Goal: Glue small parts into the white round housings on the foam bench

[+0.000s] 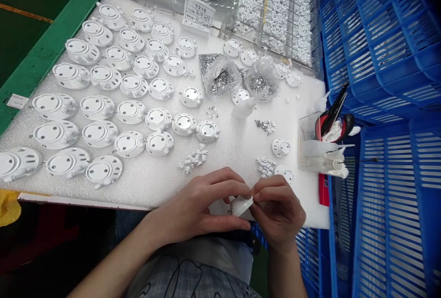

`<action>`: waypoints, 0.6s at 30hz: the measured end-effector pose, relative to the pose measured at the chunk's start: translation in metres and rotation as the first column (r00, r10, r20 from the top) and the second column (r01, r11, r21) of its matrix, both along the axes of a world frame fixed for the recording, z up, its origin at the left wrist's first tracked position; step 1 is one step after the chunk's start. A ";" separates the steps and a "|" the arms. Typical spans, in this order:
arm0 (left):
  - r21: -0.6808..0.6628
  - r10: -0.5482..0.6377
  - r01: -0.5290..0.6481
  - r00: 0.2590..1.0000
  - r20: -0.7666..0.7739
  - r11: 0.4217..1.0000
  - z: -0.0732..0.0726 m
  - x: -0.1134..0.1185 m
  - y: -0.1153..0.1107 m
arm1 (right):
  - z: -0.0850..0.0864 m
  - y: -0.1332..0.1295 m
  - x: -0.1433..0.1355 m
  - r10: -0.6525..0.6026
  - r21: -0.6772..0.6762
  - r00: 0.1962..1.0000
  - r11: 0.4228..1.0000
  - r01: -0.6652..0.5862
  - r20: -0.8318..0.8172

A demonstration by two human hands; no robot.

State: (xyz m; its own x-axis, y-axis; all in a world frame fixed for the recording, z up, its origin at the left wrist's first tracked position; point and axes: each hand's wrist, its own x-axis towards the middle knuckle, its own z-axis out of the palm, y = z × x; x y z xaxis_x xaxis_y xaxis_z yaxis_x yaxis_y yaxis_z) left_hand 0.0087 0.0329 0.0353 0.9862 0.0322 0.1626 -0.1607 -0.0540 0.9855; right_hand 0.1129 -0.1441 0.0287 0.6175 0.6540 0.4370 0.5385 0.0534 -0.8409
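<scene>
Just over the front edge of the white foam sheet (138, 194), my left hand (210, 204) grips a small white round plastic part (241, 205), its thumb below and fingers above. The thumb and fingers of my right hand (277, 208) are pinched together at the part's right rim; any tiny piece between them is hidden. Past my hands lie two small heaps of white pieces, a left heap (195, 159) and a right heap (266, 167). Beside the right heap sits another white round part (284, 172), partly covered by my right hand.
Rows of white round assemblies (129, 112) fill the left side. Behind are bags of small metal pieces (222, 80), a white squeeze bottle (243, 109) and a labelled card (199, 14). A clear tool holder (308, 151) with scissors (336, 119) stands right, against blue crates (379, 41).
</scene>
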 end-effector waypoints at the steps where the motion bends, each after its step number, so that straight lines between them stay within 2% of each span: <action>1: -0.009 -0.007 0.007 1.000 0.004 1.000 0.000 0.000 0.000 | 0.000 0.000 0.000 -0.001 0.001 1.000 1.000 0.001 -0.003; 6: 0.026 -0.004 0.004 1.000 0.009 1.000 -0.002 -0.002 -0.001 | 0.001 0.002 0.000 -0.006 0.006 1.000 1.000 0.006 -0.004; 12: 0.043 0.026 -0.027 0.999 0.024 0.999 -0.006 -0.006 -0.002 | 0.002 0.000 -0.004 -0.001 -0.064 1.000 0.998 0.003 0.030; 16: -0.028 0.038 -0.037 0.999 0.039 0.999 -0.007 -0.006 -0.002 | 0.020 -0.009 0.005 0.078 -0.103 0.996 0.991 -0.082 -0.045; 18: -0.084 0.063 -0.061 0.998 0.026 0.995 -0.007 -0.006 -0.002 | 0.034 -0.006 0.017 -0.001 -0.081 1.000 0.997 -0.001 -0.015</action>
State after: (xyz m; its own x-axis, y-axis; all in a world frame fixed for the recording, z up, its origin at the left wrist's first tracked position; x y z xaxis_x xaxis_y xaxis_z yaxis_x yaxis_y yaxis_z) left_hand 0.0031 0.0314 0.0288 0.9769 0.1081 0.1844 -0.1873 0.0176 0.9821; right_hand 0.1299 -0.1506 0.0628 0.6235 0.6868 0.3736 0.5262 -0.0152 -0.8502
